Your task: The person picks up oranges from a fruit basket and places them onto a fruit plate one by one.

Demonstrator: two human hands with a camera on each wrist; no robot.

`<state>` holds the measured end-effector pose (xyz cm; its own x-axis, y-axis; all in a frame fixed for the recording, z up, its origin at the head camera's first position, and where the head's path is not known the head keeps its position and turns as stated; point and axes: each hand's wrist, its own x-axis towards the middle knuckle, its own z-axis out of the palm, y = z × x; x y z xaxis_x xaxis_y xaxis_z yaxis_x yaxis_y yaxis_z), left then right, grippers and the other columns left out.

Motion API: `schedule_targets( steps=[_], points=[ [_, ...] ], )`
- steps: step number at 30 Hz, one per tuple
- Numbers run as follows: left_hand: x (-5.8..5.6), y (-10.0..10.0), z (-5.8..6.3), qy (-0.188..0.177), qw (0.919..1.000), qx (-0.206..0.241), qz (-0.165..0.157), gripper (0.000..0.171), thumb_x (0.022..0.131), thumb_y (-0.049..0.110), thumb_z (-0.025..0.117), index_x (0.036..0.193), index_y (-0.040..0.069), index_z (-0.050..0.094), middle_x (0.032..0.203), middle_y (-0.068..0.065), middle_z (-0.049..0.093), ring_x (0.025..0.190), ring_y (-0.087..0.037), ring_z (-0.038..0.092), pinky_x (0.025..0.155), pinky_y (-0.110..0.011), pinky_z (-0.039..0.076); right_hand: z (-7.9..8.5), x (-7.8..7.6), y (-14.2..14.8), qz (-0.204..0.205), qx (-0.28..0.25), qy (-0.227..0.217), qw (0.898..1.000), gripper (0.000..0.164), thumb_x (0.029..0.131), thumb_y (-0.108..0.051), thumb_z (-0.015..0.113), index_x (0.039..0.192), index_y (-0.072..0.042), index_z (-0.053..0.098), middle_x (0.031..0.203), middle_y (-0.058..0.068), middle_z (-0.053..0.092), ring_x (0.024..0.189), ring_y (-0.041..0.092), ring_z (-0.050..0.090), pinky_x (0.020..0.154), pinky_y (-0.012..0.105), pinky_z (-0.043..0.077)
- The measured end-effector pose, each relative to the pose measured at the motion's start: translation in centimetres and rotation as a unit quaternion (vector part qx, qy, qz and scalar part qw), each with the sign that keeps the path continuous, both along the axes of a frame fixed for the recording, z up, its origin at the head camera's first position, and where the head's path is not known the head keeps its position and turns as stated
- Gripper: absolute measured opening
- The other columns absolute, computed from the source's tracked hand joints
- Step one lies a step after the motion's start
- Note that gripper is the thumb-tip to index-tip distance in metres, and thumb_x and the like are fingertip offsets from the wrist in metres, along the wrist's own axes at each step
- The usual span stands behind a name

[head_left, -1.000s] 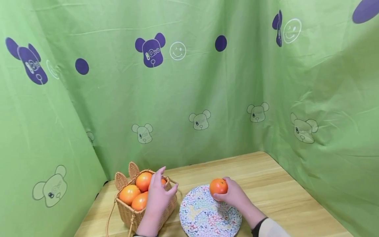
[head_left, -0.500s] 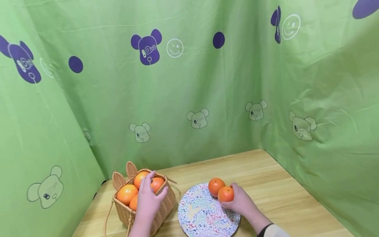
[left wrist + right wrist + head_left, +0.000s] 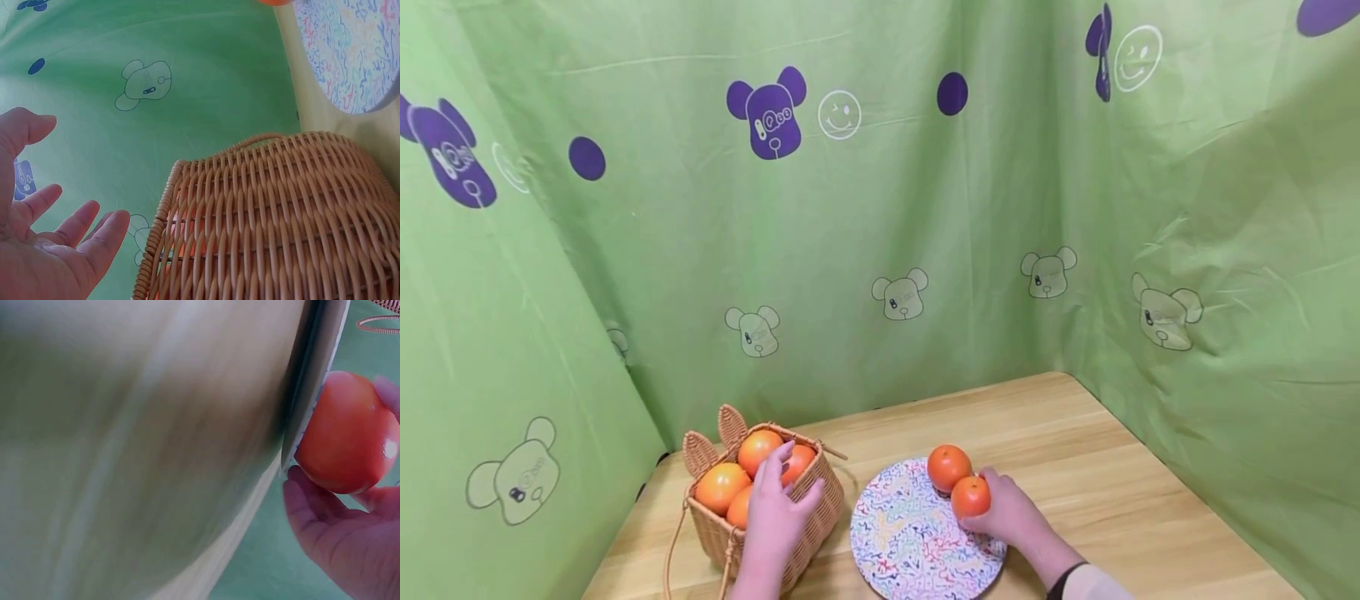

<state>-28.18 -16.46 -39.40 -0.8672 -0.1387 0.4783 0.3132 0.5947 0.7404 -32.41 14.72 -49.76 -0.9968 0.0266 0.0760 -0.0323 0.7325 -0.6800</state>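
Observation:
My right hand (image 3: 1011, 510) grips an orange (image 3: 970, 497) low at the back right of a round, flat plate (image 3: 917, 546) with multicoloured squiggles. In the right wrist view, that orange (image 3: 350, 434) sits against the plate's surface, with fingers on both sides. Another orange (image 3: 948, 467) rests on the plate right beside it. At left, a wicker basket (image 3: 808, 533) with two ear shapes holds several oranges (image 3: 721, 488). My left hand (image 3: 775, 510) hovers over the basket's near right side, fingers spread and holding nothing; the left wrist view shows this hand (image 3: 62, 250) apart from the basket wall.
The wood-grain table (image 3: 1120, 500) extends right of the plate and between plate and basket. A thin wicker handle (image 3: 673, 550) hangs at the basket's left side. Green printed cloth (image 3: 850, 225) encloses the table's back and sides.
My right hand has moved slightly right and nearer with its orange, uncovering the other orange behind it. The left hand has drawn a little down and left, holding nothing throughout.

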Motion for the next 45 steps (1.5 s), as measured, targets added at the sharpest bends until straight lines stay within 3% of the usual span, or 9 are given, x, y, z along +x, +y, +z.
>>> schedule_targets(
  steps=[7,16,23,30,36,45],
  points=[
    [-0.1,0.0,-0.4,0.002,1.0000,0.002,-0.003,0.062,0.072,0.010,0.075,0.127,0.009,0.046,0.120,-0.017,0.047,0.113,-0.033,0.048,0.088,-0.042,0.047,0.4,0.2,0.0,0.014,0.016,0.001,1.000,0.093,0.054,-0.033,0.084,0.130,0.001,0.043,0.105,0.016,0.054,0.093,0.028,0.055,0.085,0.055,0.042],
    [-0.1,-0.1,-0.5,0.003,0.9999,0.004,-0.011,0.061,0.073,0.008,0.074,0.127,0.007,0.045,0.121,-0.018,0.046,0.113,-0.034,0.047,0.088,-0.043,0.047,2.1,0.1,0.0,0.025,0.028,0.003,0.999,0.097,0.056,-0.035,0.084,0.135,-0.001,0.038,0.126,0.030,0.042,0.111,0.044,0.046,0.090,0.060,0.036],
    [-0.2,-0.2,-0.5,-0.006,0.9999,0.009,-0.012,0.061,0.074,0.009,0.074,0.127,0.007,0.044,0.123,-0.017,0.044,0.115,-0.034,0.046,0.088,-0.042,0.047,4.4,-0.4,-0.4,0.025,0.043,0.015,0.999,0.084,0.064,-0.029,0.080,0.133,-0.004,0.040,0.126,0.025,0.045,0.114,0.043,0.043,0.088,0.059,0.039],
    [-0.4,-0.4,-0.8,-0.012,0.9998,0.013,-0.007,0.062,0.074,0.008,0.074,0.128,0.006,0.044,0.123,-0.018,0.045,0.114,-0.033,0.047,0.088,-0.040,0.047,6.7,-0.8,-0.5,0.019,0.028,0.027,0.999,0.091,0.062,-0.039,0.081,0.135,-0.006,0.038,0.126,0.023,0.045,0.114,0.041,0.045,0.089,0.057,0.040],
    [-0.5,-0.5,-0.8,-0.025,0.9993,0.028,-0.008,0.063,0.073,0.008,0.074,0.128,0.008,0.043,0.125,-0.016,0.043,0.116,-0.032,0.046,0.089,-0.040,0.046,8.9,-0.8,-0.7,0.024,0.009,0.038,0.999,0.088,0.066,-0.035,0.079,0.137,-0.007,0.036,0.130,0.021,0.043,0.117,0.039,0.044,0.092,0.055,0.038],
    [-0.5,-1.2,-0.4,-0.013,0.9998,0.016,-0.002,0.063,0.073,0.007,0.073,0.128,0.006,0.044,0.121,-0.020,0.045,0.112,-0.035,0.048,0.090,-0.041,0.046,10.2,-0.5,-1.1,0.036,0.005,0.041,0.999,0.081,0.070,-0.034,0.077,0.136,-0.007,0.038,0.130,0.019,0.045,0.116,0.036,0.045,0.091,0.054,0.040]
  ],
)
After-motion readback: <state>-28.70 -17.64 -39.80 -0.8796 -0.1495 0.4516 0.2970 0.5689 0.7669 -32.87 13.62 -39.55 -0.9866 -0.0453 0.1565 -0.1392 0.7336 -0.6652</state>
